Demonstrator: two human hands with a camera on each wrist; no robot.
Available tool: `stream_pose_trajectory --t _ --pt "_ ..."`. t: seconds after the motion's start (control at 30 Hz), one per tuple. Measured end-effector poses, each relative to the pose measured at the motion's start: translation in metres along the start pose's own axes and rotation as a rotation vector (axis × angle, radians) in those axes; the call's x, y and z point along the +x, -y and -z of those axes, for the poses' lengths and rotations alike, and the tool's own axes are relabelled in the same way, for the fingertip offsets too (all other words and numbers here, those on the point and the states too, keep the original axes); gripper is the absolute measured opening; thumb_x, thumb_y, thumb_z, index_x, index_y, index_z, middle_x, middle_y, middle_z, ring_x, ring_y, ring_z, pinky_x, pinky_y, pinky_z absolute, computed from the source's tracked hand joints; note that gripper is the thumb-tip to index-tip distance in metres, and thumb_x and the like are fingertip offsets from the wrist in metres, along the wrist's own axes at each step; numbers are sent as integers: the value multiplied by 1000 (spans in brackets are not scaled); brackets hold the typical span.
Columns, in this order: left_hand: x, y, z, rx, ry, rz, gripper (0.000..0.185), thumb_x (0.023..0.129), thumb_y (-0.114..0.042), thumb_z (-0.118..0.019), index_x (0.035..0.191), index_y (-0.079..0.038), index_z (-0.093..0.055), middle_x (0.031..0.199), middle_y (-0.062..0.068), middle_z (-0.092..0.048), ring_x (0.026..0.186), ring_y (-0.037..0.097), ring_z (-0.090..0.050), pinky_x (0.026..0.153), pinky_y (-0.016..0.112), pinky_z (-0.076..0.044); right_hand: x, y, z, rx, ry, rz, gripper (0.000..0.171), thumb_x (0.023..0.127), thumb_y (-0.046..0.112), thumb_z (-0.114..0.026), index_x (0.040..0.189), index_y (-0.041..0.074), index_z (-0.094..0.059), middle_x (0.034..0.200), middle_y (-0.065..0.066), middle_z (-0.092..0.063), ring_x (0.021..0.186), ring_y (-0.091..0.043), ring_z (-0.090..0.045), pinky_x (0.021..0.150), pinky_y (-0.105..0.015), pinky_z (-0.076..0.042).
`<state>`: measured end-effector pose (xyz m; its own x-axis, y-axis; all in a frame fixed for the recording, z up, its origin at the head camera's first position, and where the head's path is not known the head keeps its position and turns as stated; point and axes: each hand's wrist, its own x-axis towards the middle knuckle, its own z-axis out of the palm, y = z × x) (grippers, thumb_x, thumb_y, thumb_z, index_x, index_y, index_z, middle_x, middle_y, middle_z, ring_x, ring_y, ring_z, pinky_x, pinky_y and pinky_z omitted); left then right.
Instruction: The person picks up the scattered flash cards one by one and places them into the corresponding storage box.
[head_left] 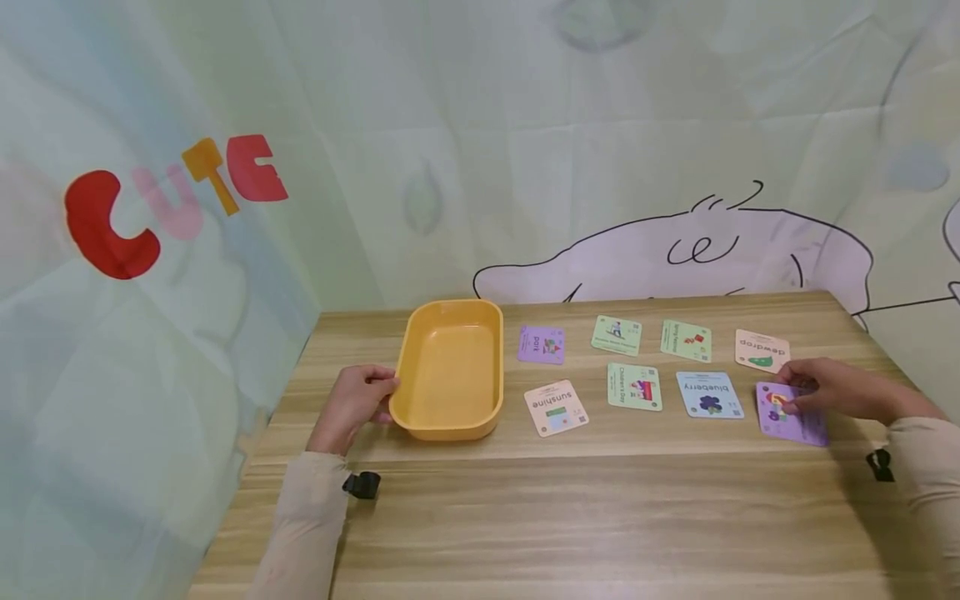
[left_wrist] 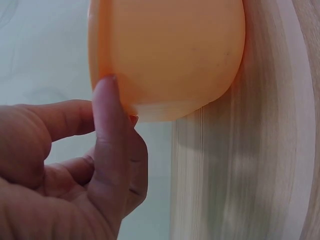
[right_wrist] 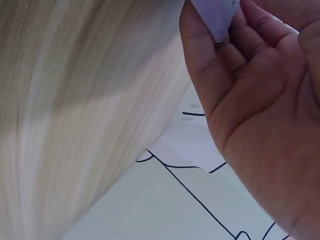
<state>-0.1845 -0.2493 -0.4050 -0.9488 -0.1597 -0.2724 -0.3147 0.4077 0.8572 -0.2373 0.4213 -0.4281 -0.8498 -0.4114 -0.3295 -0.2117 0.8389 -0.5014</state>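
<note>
An orange plastic tray (head_left: 450,432) stands on the left part of the table, and my left hand (head_left: 356,405) pinches its left rim near the front corner. In the left wrist view the thumb lies against the outside of the tray (left_wrist: 175,55). At the right, my right hand (head_left: 832,387) holds a purple picture card (head_left: 795,425), thumb on its face. Only a corner of that card (right_wrist: 218,17) shows in the right wrist view, with fingers behind it. Nearest to this hand lie a blue "blueberry" card (head_left: 708,395) and a "dewdrop" card (head_left: 762,350).
Between tray and right hand lie a purple "park" card (head_left: 542,344), a "sunshine" card (head_left: 557,408), a green "Children's Day" card (head_left: 634,387) and two more green cards, one of them (head_left: 617,335) at the back. A printed curtain (head_left: 600,167) hangs behind the wooden table (head_left: 600,517).
</note>
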Motion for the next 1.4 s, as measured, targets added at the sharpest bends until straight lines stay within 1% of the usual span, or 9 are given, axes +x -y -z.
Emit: stream_pose_trajectory --t 0.13,0.3,0.43,0.57,0.63,0.83,1.07,1.17,1.4 --pt "0 0 1 -1 3 -2 31 104 -15 -58 127 5 -62 115 18 -62 78 17 -64 72 37 -64 -1 0 0 26 4 35 30 90 25 -77 106 4 -61 100 0 -59 89 -4 -49 75 -20 -42" --pt "1 0 1 -3 -1 -1 31 104 -16 -59 126 4 -63 114 18 -62 79 17 -64 72 37 -64 -2 -2 3 59 18 40 30 90 24 -76 105 5 -60 99 0 -59 87 -4 -49 73 -21 -42" --pt "1 1 0 -7 -1 0 31 103 -16 -59 127 4 -62 115 18 -62 79 17 -65 72 37 -64 -4 -3 3 124 51 55 29 92 21 -74 106 2 -58 99 -2 -62 85 -4 -52 70 -22 -46" --pt "1 1 0 -6 0 10 32 104 -16 -58 129 4 -61 116 18 -62 79 17 -65 73 37 -64 -6 -4 3 210 100 25 28 96 17 -69 111 -2 -56 103 -4 -64 83 -5 -55 67 -25 -52" --pt "2 0 0 -4 2 16 32 104 -16 -58 129 4 -61 116 18 -62 80 18 -65 73 36 -64 -6 -5 2 230 107 8 27 98 15 -67 113 -4 -55 103 -4 -64 81 -5 -56 66 -26 -53" --pt "2 -2 1 -5 6 22 32 104 -16 -57 130 3 -61 119 18 -61 83 19 -65 75 36 -63 -6 -5 1 228 71 -21 30 98 14 -66 117 -7 -56 101 -3 -62 77 -6 -56 63 -26 -54" --pt "1 -1 0 -8 9 30 32 104 -16 -58 129 3 -61 118 18 -61 82 18 -65 75 37 -63 -4 -9 -3 244 43 0 31 98 13 -66 119 -9 -56 102 0 -64 78 -4 -58 63 -27 -55" --pt "1 -1 0 -7 8 26 32 104 -16 -58 129 3 -61 117 18 -61 82 19 -65 75 37 -63 -4 -10 -4 245 26 2 33 98 15 -66 119 -8 -56 102 0 -64 79 -3 -57 64 -26 -54" --pt "0 -1 1 -12 2 13 30 104 -15 -59 126 4 -62 115 17 -61 81 18 -64 71 35 -63 -6 -3 -2 285 -4 -4 37 98 16 -67 123 -8 -53 107 -4 -64 83 -6 -57 67 -27 -55"
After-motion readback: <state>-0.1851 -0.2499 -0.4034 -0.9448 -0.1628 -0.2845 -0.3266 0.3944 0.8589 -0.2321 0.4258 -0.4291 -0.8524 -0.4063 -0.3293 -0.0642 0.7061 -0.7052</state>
